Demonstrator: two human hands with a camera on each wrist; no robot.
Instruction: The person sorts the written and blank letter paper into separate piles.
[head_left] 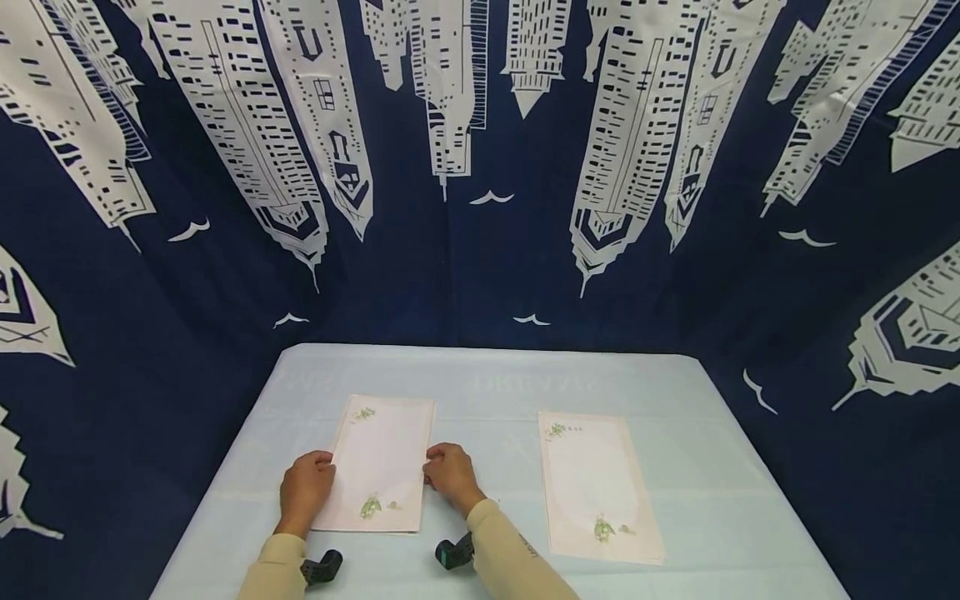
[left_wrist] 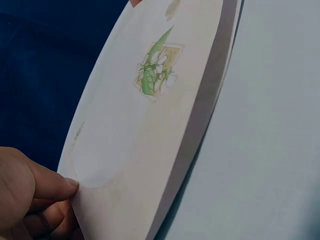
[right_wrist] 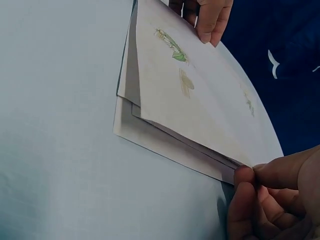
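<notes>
A pale pink sheet of stationery paper with green plant prints lies left of the middle of the table, over other sheets. The left hand pinches its left edge, the thumb on top, as the left wrist view shows. On the opposite edge the right hand pinches the paper between thumb and fingers. Seen from the right wrist, the top sheet bows up, and a lower sheet sticks out beneath it. How many sheets each hand grips is hard to tell.
A second printed sheet lies flat to the right, beside the right forearm. The table has a pale cover. A dark blue curtain with white building prints hangs behind it. Black wrist devices show near both cuffs.
</notes>
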